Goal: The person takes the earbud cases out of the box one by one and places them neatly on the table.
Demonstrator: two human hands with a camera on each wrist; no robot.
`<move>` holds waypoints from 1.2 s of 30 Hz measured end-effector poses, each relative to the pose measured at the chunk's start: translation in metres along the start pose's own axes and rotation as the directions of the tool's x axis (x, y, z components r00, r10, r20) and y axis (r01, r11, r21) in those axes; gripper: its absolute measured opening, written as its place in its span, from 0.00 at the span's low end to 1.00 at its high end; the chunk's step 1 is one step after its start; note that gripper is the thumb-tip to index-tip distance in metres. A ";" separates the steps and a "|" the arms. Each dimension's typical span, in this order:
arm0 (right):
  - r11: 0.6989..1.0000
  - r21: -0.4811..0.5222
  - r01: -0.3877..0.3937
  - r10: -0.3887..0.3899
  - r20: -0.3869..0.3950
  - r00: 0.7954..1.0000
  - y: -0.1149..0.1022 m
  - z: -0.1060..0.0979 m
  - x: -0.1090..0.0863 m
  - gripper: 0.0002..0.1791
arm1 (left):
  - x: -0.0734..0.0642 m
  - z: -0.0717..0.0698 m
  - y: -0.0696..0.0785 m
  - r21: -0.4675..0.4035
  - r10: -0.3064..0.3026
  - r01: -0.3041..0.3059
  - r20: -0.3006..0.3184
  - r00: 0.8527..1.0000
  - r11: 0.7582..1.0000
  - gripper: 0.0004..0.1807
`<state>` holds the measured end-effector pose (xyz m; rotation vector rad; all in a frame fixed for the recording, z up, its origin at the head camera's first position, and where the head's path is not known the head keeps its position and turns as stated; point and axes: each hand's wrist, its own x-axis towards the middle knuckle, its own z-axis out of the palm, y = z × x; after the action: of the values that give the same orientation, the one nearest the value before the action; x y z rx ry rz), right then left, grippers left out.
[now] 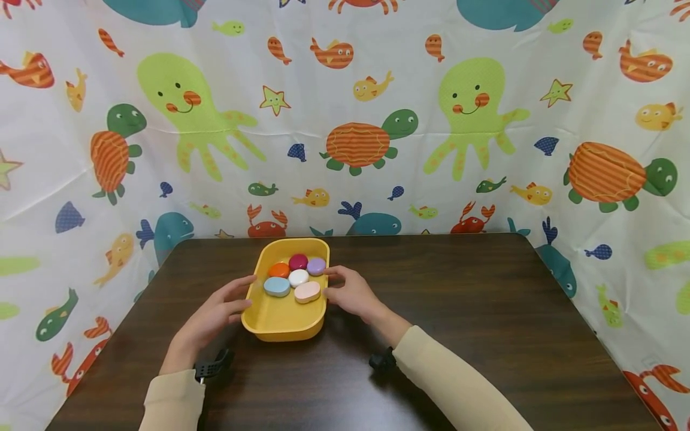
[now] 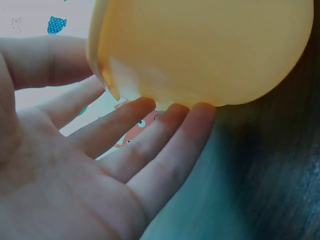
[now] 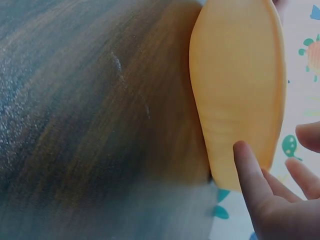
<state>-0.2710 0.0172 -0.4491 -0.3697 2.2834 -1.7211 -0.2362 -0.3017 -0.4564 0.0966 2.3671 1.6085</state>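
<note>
A yellow tray (image 1: 276,316) with rounded corners stands on the dark table between the two hands. Inside it lie several smooth, rounded pieces: orange (image 1: 280,270), magenta (image 1: 298,261), lavender (image 1: 316,266), white (image 1: 299,277), light blue (image 1: 277,287) and pale pink (image 1: 307,292). My left hand (image 1: 212,312) is at the tray's left side; in the left wrist view its fairly straight, spread fingertips (image 2: 202,112) meet the tray's wall. On the opposite side, my right hand (image 1: 351,293) has its fingers spread along the right wall, one finger (image 3: 245,155) overlapping it in the right wrist view.
The dark wooden table (image 1: 458,323) stretches to both sides of the tray. Behind it hangs a white curtain (image 1: 302,131) printed with sea animals. Dark straps (image 1: 212,366) sit at the wrists, below beige sleeves (image 1: 175,401).
</note>
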 end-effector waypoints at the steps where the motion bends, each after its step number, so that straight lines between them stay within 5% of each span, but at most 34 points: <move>1: 1.000 -0.010 0.003 -0.003 0.001 1.000 0.000 0.000 0.000 0.25 | 0.000 0.000 0.000 -0.001 0.001 -0.001 0.002 1.000 1.000 0.37; 24: 0.956 -0.275 0.101 -0.096 0.030 0.995 -0.020 -0.008 0.003 0.20 | 0.003 -0.001 -0.001 -0.001 0.012 -0.012 -0.001 1.000 1.000 0.36; 29: 0.919 -0.367 0.147 -0.132 0.065 0.989 -0.028 -0.006 0.005 0.21 | 0.004 -0.001 -0.001 -0.009 0.009 -0.009 -0.003 1.000 1.000 0.35; 36: 0.826 -0.527 0.200 -0.173 0.101 0.980 -0.042 -0.001 0.007 0.21 | 0.004 0.001 -0.002 -0.010 0.006 -0.007 -0.012 1.000 1.000 0.36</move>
<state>-0.2757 0.0049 -0.4084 -0.7569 2.7403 -1.0852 -0.2394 -0.3010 -0.4594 0.0931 2.3694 1.6284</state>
